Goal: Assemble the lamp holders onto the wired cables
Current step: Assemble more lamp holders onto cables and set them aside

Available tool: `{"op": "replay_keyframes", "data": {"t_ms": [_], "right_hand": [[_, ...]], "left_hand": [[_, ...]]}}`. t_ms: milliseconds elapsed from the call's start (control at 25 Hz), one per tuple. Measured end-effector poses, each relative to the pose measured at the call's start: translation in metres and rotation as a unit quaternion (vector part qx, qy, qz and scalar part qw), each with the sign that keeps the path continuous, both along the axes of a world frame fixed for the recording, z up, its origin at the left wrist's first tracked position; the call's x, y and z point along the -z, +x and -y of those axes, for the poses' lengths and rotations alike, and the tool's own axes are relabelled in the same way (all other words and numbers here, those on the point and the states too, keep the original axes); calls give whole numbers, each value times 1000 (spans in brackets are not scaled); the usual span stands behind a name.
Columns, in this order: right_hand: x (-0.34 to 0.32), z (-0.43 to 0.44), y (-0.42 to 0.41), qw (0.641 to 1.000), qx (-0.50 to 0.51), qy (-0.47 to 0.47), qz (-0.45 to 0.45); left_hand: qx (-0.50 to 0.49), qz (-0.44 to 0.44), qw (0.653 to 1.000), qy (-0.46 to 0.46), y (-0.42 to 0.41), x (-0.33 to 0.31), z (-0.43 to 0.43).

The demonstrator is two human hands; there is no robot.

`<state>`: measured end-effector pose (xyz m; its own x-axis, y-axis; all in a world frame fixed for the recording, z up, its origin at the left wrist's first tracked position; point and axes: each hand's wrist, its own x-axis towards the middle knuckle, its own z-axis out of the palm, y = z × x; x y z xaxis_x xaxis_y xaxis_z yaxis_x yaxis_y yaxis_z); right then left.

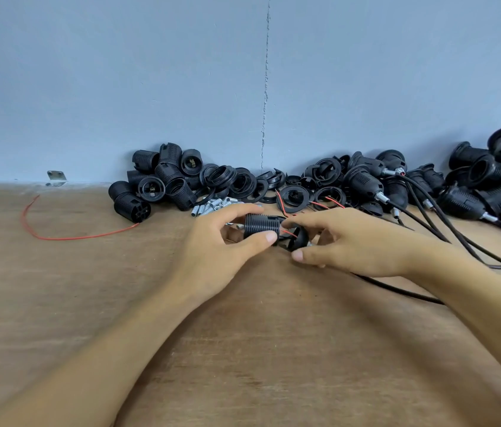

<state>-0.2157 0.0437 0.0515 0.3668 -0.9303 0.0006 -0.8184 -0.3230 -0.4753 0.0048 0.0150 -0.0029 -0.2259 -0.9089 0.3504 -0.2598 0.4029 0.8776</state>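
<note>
Just above the counter (243, 349), at mid-view, the left hand (212, 245) is gripping a ribbed lamp holder body (261, 224) between thumb and fingers, while the right hand (351, 241) is pinching its domed cap (300, 237), with the black cable (403, 292) trailing off rightward beneath that forearm. Thin red wires (287, 232) are bridging the narrow gap between the two parts. If the halves are closing while those wires are bowing outward, they are likely getting nipped in the joint. The body's long axis is lying level, left to right, its wired end pointing right at the cap.
</note>
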Motion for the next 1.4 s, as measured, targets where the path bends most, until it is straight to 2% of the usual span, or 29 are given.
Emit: {"op": "replay_keyframes", "data": {"t_ms": [120,320,720,1040,1400], "right_hand": [[8,0,5,999,-26,-38,14],[25,1,7,991,47,-104,74],[34,-3,9,968,-13,-245,50],[32,-6,12,973,-70,-218,39],[39,-8,10,977,-64,-199,38]], "left_hand": [[24,-27,999,33,-3,0,0],[19,-45,997,56,-3,3,2],[32,-55,994,93,3,0,6],[50,-9,994,94,6,-3,8],[32,27,997,64,1,-1,2]]}}
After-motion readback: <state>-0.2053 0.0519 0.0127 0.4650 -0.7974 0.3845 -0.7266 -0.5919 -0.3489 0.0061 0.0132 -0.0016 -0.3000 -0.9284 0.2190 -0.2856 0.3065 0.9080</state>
